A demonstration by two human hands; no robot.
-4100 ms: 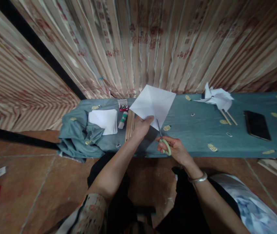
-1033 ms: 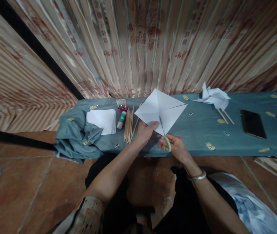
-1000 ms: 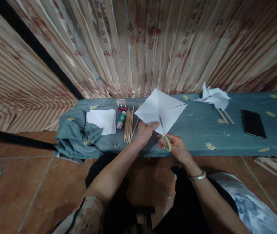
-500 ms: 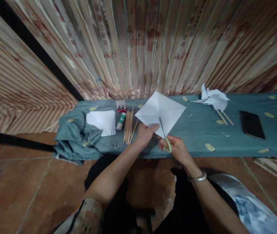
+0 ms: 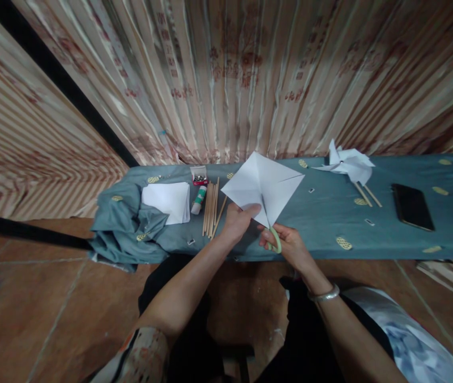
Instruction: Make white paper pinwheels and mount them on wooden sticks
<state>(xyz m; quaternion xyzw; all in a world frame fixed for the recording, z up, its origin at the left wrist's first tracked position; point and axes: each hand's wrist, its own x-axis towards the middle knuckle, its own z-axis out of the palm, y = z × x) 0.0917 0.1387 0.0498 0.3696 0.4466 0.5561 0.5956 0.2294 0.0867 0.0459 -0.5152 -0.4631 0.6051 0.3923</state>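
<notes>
A square of white paper (image 5: 278, 183) is held corner-up above the cloth-covered bench, creased along its diagonals. My left hand (image 5: 239, 221) is closed on its lower left edge, thumb lying on top. In my right hand (image 5: 286, 239) are scissors (image 5: 276, 240) with light green handles. Their blades are at the paper's bottom corner, along a slit running toward the middle; the paper hides part of them. A slit also shows near the right corner.
Left of the paper lie several wooden sticks (image 5: 209, 210), a glue stick (image 5: 198, 199), a small box of pins (image 5: 199, 175) and a paper stack (image 5: 166, 199). To the right are white paper pinwheels (image 5: 350, 162) on sticks and a black phone (image 5: 412, 206).
The scissor blades show less above the paper and appear more closed along the bottom slit. Both hands stay almost in place, and the whole view has shifted slightly.
</notes>
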